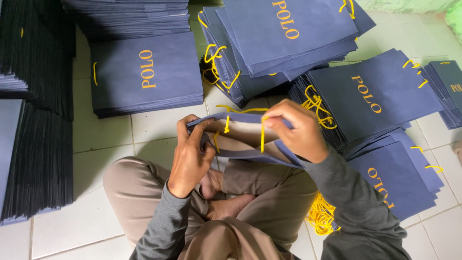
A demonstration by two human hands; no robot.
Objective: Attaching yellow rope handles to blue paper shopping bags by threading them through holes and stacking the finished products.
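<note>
navy paper bag [240, 139] held open, yellow cord [263, 132] seemingly half-threaded.

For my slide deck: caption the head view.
Seated cross-legged, left hand and right hand hold an open navy paper bag with yellow cord.

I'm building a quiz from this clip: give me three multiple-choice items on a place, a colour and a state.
1. Where does the loose bundle of yellow cords lie?
A. on the floor by the right knee
B. on a stack
C. in the left hand
2. What colour is the cord handle being fitted?
A. white
B. yellow
C. red
3. How is the navy paper bag in the hands?
A. folded flat
B. torn
C. held open

A: it lies on the tiles beside the leg.
B: it is yellow under the right hand.
C: the left hand spreads its mouth.
</note>
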